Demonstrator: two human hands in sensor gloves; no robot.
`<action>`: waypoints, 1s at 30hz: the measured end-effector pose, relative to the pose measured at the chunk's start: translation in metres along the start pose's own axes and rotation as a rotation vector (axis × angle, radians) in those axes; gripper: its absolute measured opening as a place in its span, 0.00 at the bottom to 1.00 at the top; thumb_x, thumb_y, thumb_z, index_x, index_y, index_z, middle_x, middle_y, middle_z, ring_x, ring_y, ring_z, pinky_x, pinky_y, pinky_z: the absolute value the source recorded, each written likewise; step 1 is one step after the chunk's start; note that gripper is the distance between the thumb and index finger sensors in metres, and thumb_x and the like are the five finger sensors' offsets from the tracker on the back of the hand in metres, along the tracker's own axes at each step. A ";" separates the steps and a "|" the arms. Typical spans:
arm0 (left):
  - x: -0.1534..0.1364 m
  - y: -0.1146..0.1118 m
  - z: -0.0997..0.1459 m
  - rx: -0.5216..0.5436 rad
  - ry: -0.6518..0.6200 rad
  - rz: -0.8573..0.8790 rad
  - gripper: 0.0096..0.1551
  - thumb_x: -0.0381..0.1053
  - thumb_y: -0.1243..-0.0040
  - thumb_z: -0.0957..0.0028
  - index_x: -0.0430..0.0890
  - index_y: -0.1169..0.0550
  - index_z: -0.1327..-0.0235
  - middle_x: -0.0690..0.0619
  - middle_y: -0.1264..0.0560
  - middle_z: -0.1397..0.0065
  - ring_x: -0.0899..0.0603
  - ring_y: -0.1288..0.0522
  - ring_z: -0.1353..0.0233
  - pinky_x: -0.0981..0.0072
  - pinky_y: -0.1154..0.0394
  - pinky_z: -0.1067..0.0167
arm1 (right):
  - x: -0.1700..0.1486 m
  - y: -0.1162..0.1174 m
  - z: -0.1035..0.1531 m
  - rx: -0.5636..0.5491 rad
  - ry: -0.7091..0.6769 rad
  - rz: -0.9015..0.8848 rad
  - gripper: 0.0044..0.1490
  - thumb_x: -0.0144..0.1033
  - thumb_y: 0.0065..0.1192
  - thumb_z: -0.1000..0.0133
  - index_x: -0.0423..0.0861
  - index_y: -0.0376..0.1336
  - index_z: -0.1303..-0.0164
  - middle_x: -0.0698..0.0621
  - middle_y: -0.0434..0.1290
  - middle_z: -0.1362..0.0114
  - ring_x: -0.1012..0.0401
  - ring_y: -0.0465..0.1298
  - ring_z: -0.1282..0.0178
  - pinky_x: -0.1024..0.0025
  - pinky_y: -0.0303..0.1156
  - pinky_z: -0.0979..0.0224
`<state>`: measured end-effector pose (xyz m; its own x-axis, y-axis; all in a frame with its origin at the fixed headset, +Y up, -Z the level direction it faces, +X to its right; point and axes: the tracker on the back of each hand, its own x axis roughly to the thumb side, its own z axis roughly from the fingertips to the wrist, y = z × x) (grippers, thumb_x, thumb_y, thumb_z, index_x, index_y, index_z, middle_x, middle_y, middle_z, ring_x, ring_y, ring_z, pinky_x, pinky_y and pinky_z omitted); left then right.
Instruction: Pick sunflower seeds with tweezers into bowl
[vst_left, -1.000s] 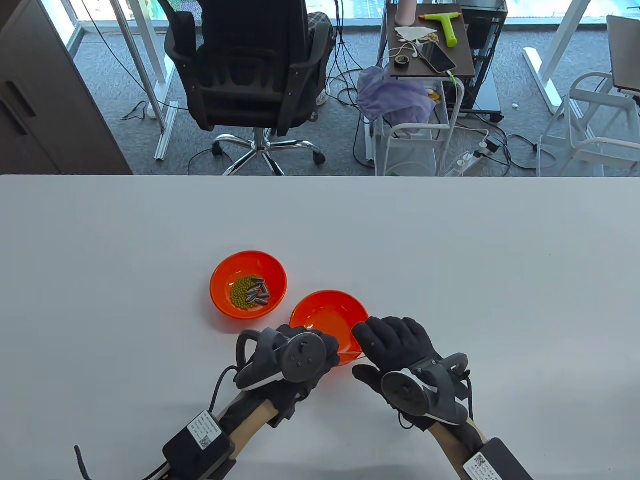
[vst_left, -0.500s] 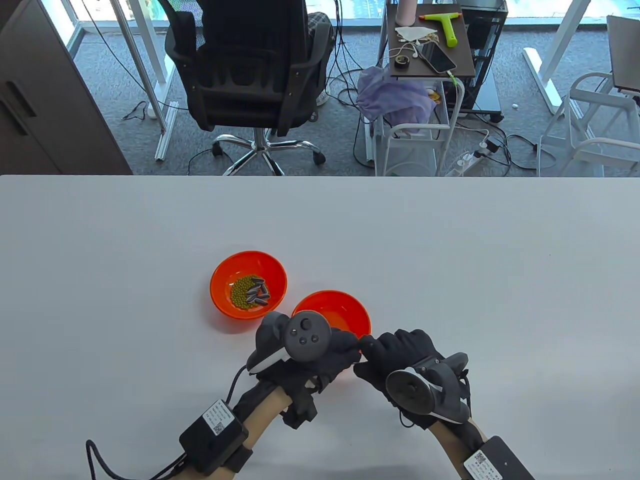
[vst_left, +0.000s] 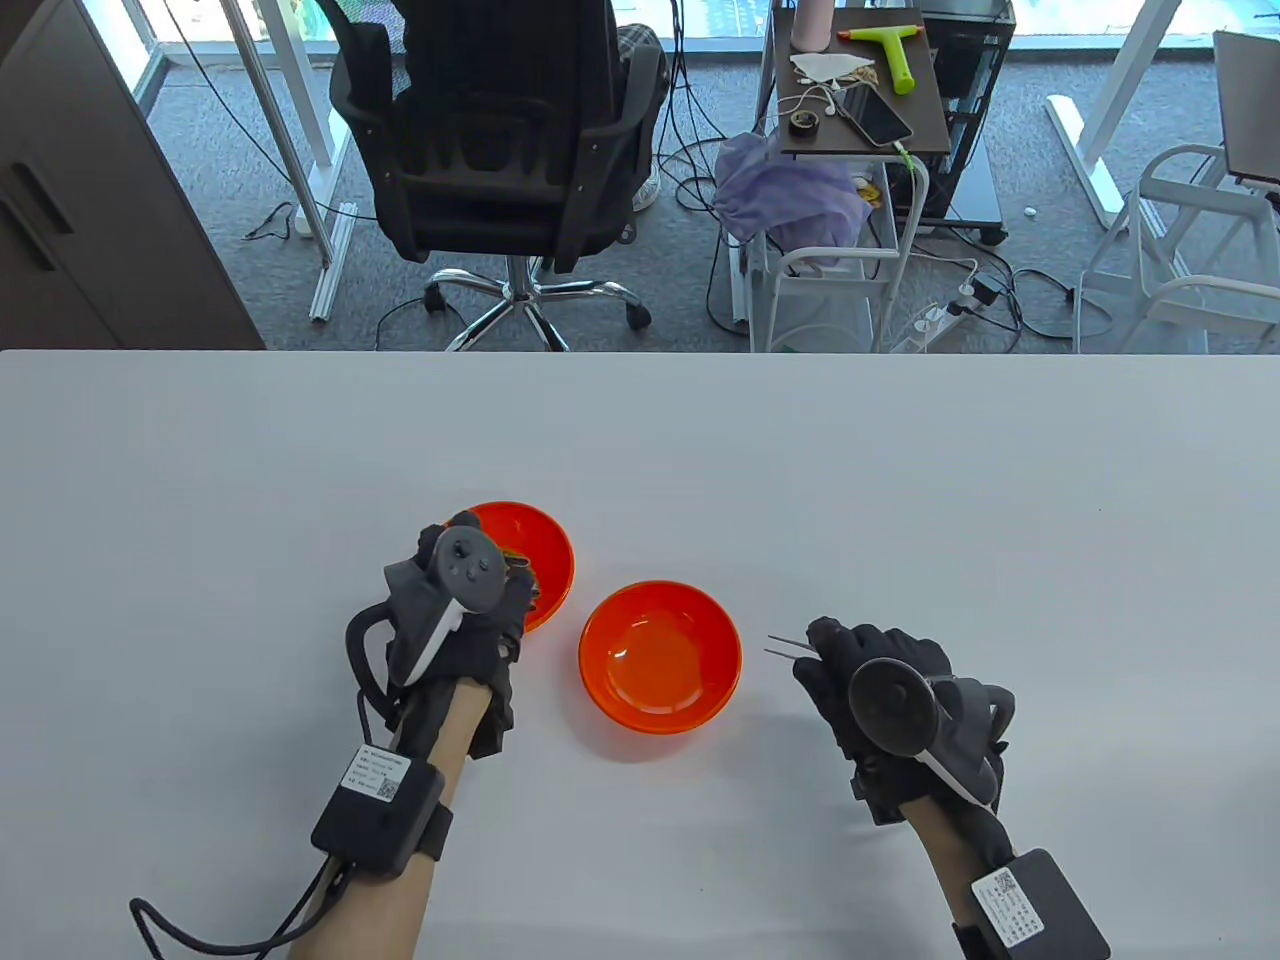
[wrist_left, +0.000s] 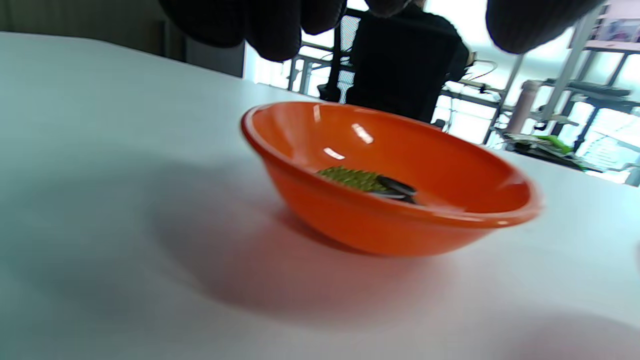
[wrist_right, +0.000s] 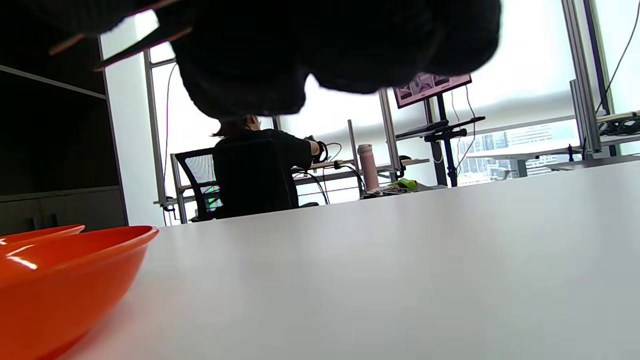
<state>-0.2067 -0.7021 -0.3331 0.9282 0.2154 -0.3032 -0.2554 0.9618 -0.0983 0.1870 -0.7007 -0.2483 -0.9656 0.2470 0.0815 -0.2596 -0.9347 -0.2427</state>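
Observation:
An orange bowl (vst_left: 545, 535) holds green beans and dark striped sunflower seeds (wrist_left: 397, 187). In the table view my left hand (vst_left: 495, 595) covers its near left part. In the left wrist view the fingers (wrist_left: 260, 27) hang spread above the bowl (wrist_left: 380, 220), touching nothing. An empty orange bowl (vst_left: 660, 655) stands to the right and nearer to me. My right hand (vst_left: 835, 655) is to the right of it and grips metal tweezers (vst_left: 785, 645), whose tips point left toward the empty bowl. The tips also show in the right wrist view (wrist_right: 115, 47).
The white table (vst_left: 900, 470) stretches wide around both bowls. The empty bowl's rim shows at the bottom left of the right wrist view (wrist_right: 75, 245). An office chair (vst_left: 500, 150) and a cart (vst_left: 860, 120) stand on the floor beyond the far edge.
Both hands were together at the empty bowl's near rim. My left hand has moved left and away to the seed bowl. My right hand has moved right with the tweezers.

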 end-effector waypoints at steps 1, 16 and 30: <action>-0.005 -0.003 -0.005 -0.027 0.031 0.002 0.49 0.66 0.41 0.49 0.49 0.46 0.20 0.39 0.45 0.15 0.30 0.33 0.21 0.35 0.34 0.28 | -0.002 0.001 -0.001 0.009 0.015 0.006 0.37 0.63 0.54 0.59 0.59 0.74 0.44 0.59 0.82 0.58 0.60 0.80 0.65 0.61 0.77 0.41; -0.053 -0.027 -0.042 -0.181 0.355 0.207 0.40 0.58 0.35 0.51 0.39 0.31 0.30 0.51 0.11 0.58 0.53 0.08 0.74 0.63 0.13 0.74 | -0.018 0.014 -0.006 0.075 0.108 0.033 0.31 0.63 0.59 0.59 0.64 0.73 0.48 0.59 0.83 0.58 0.60 0.80 0.65 0.61 0.78 0.42; -0.069 -0.018 -0.026 -0.138 0.246 0.505 0.27 0.53 0.39 0.50 0.44 0.23 0.38 0.50 0.12 0.65 0.54 0.12 0.81 0.63 0.13 0.75 | -0.018 0.015 -0.006 0.083 0.136 -0.031 0.30 0.59 0.63 0.59 0.64 0.75 0.47 0.58 0.82 0.50 0.60 0.80 0.58 0.63 0.77 0.41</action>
<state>-0.2729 -0.7389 -0.3354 0.5965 0.5804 -0.5543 -0.6983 0.7158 -0.0019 0.2001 -0.7175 -0.2587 -0.9518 0.3035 -0.0450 -0.2929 -0.9425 -0.1611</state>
